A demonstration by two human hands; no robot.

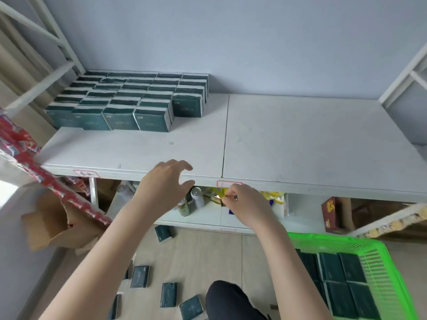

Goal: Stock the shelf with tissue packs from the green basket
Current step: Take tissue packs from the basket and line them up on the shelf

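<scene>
Tissue packs (129,100) in rows on shelf (300,139), back-left. Left hand (166,183) spread at front edge, right hand (245,204) curled just below. More packs in green basket (323,240).

Bright, even, diffuse light; no hard shadows on flat white shelf board (300,139). Level under it noticeably dimmer. Blown-out white patch at left edge. Strong wide-angle bend at sides: white metal frame posts (404,72) lean inward. Overall soft w/ compression smear; print on dark green tissue packs (120,112) unreadable. Bright green plastic basket (392,285) oversaturated.
</scene>
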